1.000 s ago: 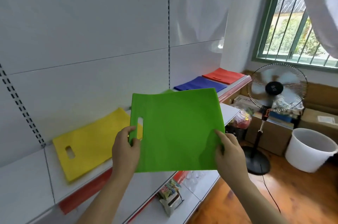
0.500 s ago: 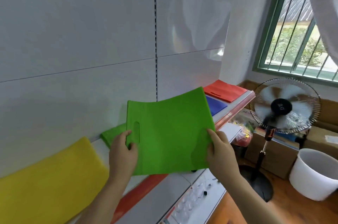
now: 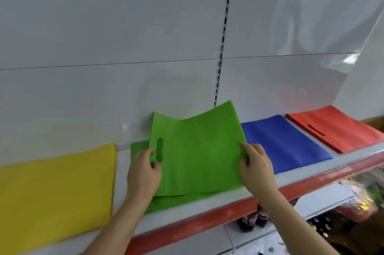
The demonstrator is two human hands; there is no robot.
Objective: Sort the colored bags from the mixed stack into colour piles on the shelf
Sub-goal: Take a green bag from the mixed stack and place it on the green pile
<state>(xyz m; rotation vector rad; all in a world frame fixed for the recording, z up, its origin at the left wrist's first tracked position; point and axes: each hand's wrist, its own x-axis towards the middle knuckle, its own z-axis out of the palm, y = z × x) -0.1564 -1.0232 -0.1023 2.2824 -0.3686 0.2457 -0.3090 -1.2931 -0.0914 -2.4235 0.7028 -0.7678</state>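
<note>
On the white shelf with the red front edge, which runs across the lower half of the frame, you have four colour piles side by side: the yellow pile at the lower left, the green pile in the centre, the blue pile to the right of centre, and the red pile at the far right. You hold one green bag in the middle of the frame, directly over the green pile, so that only a strip of the pile shows below it and a corner at its left. The bag's far edge curves upward against the white back panel. Your left hand pinches the bag's left edge beside the handle slot, thumb on top. Your right hand pinches the right edge, thumb on top and fingers curled beneath. Below the shelf, at the lower right, small goods are visible but too blurred to name.
</note>
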